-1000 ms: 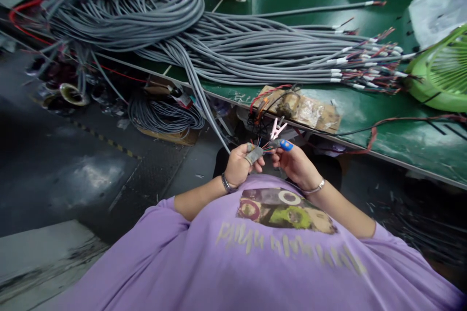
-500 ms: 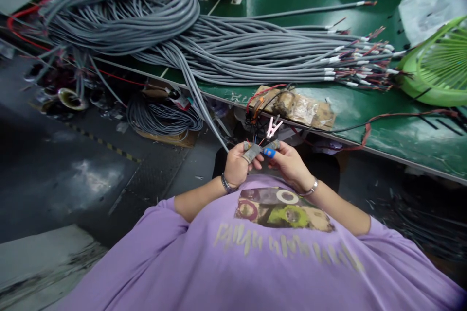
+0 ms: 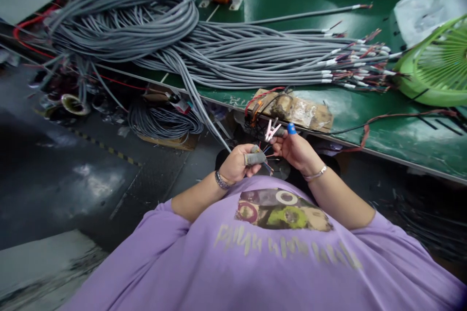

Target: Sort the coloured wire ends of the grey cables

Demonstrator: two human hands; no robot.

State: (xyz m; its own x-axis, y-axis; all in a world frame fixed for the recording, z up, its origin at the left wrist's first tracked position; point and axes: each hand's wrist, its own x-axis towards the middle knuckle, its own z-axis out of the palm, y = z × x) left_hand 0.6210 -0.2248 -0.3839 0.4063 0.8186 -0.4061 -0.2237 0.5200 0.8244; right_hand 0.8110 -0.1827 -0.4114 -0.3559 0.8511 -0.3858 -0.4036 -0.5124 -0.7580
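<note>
My left hand point(image 3: 241, 162) is closed around the end of a grey cable point(image 3: 219, 135), its thumb and a finger wrapped in grey tape. Thin coloured wires point(image 3: 269, 167) fan out from that grip, some blue and some reddish. To the right, my right hand point(image 3: 299, 151) is raised, its blue-covered thumb apart from the bent fingers. Those fingers are close beside a pink clothespin point(image 3: 272, 131) at the bench edge; whether they touch it I cannot tell. No held thing shows in the right hand.
Grey cables with stripped ends point(image 3: 255, 58) lie across the green bench point(image 3: 277, 0). A taped cardboard piece point(image 3: 310, 112) sits at the front edge, a green fan point(image 3: 434, 68) at right. Below the bench, a cable coil point(image 3: 164, 116) rests on cardboard.
My hands were together at the cable end. The right hand has moved away, up and to the right, its thumb lifting off; the wires now show spread out from my left hand.
</note>
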